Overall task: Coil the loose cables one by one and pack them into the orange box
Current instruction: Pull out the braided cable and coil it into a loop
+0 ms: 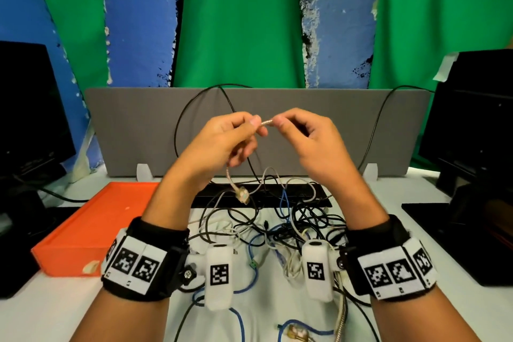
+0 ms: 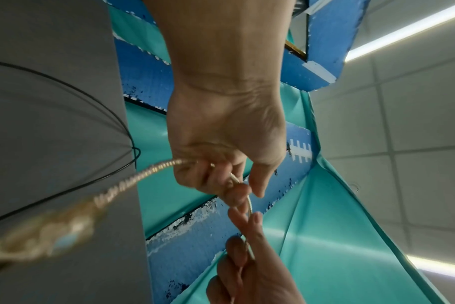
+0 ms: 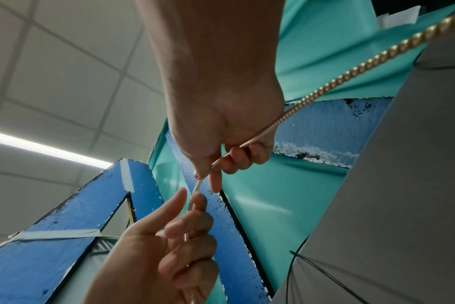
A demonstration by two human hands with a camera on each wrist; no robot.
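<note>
I hold a gold braided cable (image 1: 266, 121) up above the table with both hands. My left hand (image 1: 254, 123) pinches it between thumb and fingers, and its plug (image 1: 242, 196) dangles below. My right hand (image 1: 279, 122) pinches the same cable just to the right. In the left wrist view my left hand (image 2: 244, 191) grips the cable (image 2: 153, 170), whose blurred plug (image 2: 39, 232) swings at lower left. In the right wrist view my right hand (image 3: 207, 181) pinches the cable (image 3: 351, 72), which trails to the upper right. The orange box (image 1: 91, 219) lies open at the left with nothing in it.
A tangle of black, white and blue cables (image 1: 277, 230) covers the white table under my wrists. A black keyboard (image 1: 305, 197) lies behind it, before a grey partition (image 1: 125, 130). Dark monitors stand at the left (image 1: 25, 108) and right (image 1: 472, 119).
</note>
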